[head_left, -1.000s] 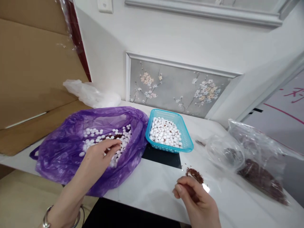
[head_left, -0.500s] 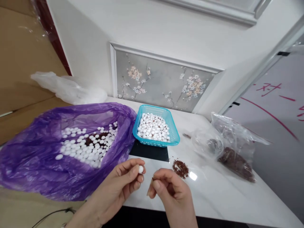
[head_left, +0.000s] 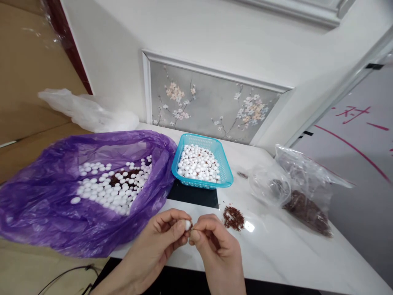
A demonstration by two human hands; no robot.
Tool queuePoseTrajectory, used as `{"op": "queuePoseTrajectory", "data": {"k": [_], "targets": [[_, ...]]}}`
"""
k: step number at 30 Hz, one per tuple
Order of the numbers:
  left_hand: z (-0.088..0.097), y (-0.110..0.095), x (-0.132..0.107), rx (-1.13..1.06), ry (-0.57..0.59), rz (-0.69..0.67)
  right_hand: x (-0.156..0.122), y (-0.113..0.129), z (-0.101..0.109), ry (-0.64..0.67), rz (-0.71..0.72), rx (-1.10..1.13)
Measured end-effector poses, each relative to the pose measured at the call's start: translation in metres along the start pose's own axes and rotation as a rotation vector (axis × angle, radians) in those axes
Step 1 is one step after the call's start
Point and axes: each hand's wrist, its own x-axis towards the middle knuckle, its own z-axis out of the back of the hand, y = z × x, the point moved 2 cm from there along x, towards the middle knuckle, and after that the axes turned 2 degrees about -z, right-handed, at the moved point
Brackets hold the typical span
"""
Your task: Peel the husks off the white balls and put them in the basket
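Between the thumb and fingers of my left hand [head_left: 167, 235] is a small white ball [head_left: 187, 225]. My right hand [head_left: 215, 246] is pinched closed right beside the ball, its fingertips at the ball's right side; a tiny brown bit seems to be between them, too small to name. Just beyond my right hand lies a small pile of reddish-brown bits [head_left: 233, 218] on the white table. Behind both hands stands a blue plastic basket [head_left: 226, 168] filled with white balls, brown bits showing among them.
On the left a purple plastic bag [head_left: 61, 164] lies spread open, holding many white balls and brown bits. At the right are a clear plastic cup [head_left: 270, 184] on its side and a clear bag [head_left: 310, 209] of brown material. A black mat [head_left: 193, 195] lies under the basket.
My hands have come together: the left moved slightly right with the white ball, and the right moved left until its fingertips reached the ball.
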Motion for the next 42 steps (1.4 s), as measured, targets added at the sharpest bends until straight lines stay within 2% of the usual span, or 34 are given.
{"op": "queuePoseTrajectory", "data": {"k": [7,13,16,21,25,28,33,37,39,42], "targets": [[0.004,-0.001,0.002,0.086,-0.012,-0.053,-0.001,-0.002,0.0,0.015,-0.046,-0.016],[0.005,-0.001,0.001,0.144,-0.009,-0.117,-0.001,-0.009,-0.003,0.026,-0.085,0.073],[0.004,-0.002,0.001,0.18,0.012,-0.133,0.001,-0.013,-0.003,0.024,-0.158,0.132],[0.006,0.002,0.003,0.16,0.028,-0.077,0.005,-0.017,-0.002,0.033,-0.25,0.27],[0.003,0.007,0.003,0.007,0.037,0.035,0.006,-0.017,0.001,0.074,-0.249,0.321],[0.001,0.007,0.003,-0.045,0.034,0.076,0.005,-0.015,0.017,-0.029,-0.187,0.186],[0.008,0.002,0.006,0.029,-0.023,0.006,0.006,-0.013,0.071,-0.27,-0.064,-0.245],[0.015,0.002,0.01,0.098,-0.118,-0.018,0.008,-0.016,0.112,-0.453,-0.104,-0.403],[0.016,0.003,0.01,0.111,-0.134,-0.035,0.008,-0.02,0.123,-0.472,-0.156,-0.513],[0.015,0.005,0.011,0.131,-0.127,-0.057,0.007,-0.026,0.129,-0.386,-0.196,-0.694]]}}
